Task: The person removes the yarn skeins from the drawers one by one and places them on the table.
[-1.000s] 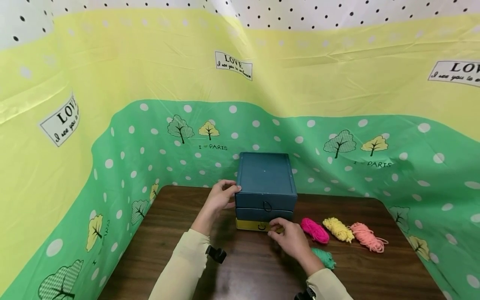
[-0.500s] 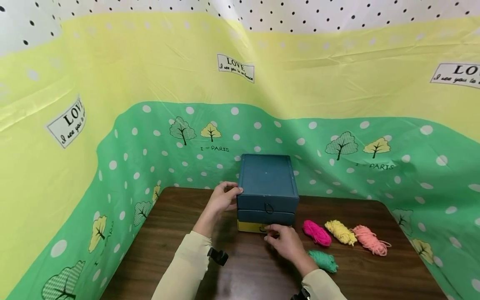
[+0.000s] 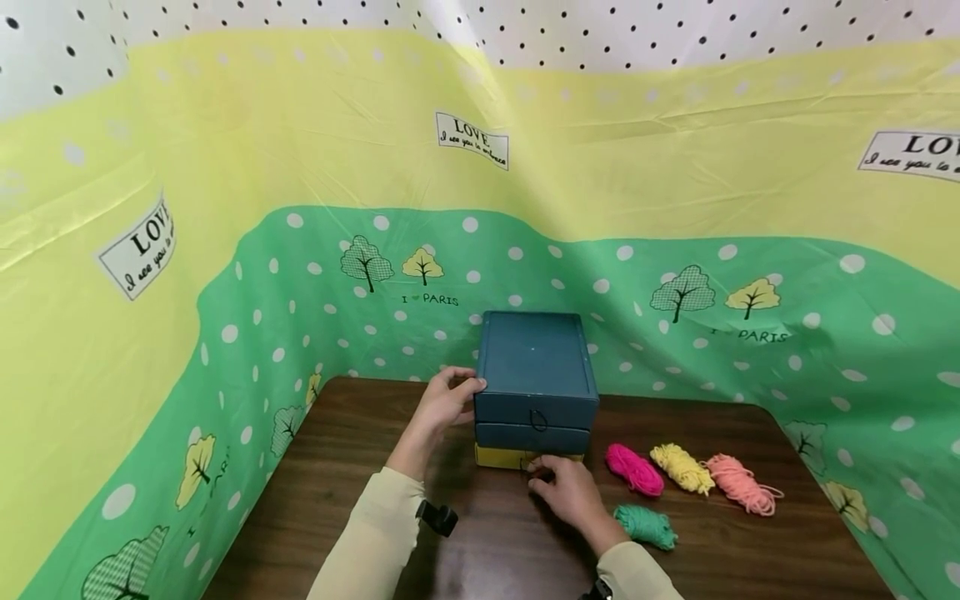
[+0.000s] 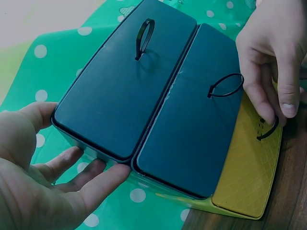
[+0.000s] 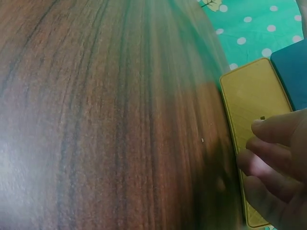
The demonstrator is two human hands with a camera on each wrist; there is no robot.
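Note:
A stack of drawer boxes stands at the back of the table: two dark blue drawers above a yellow drawer. All their fronts sit flush, each with a thin black loop. My left hand rests on the stack's left side, thumb at the upper edge and fingers spread along the side wall. At the yellow front, my right hand pinches the black loop between its fingertips. Part of that loop is hidden behind the fingers. The right wrist view shows those fingers close against the yellow front.
Right of the stack lie skeins of yarn: magenta, yellow and coral. A green skein lies nearer, beside the right wrist. The brown wooden table ends at a patterned curtain behind.
My right hand has shifted slightly left along the yellow front and its fingertips have closed on the loop. The left hand stays on the stack. The view has tilted slightly.

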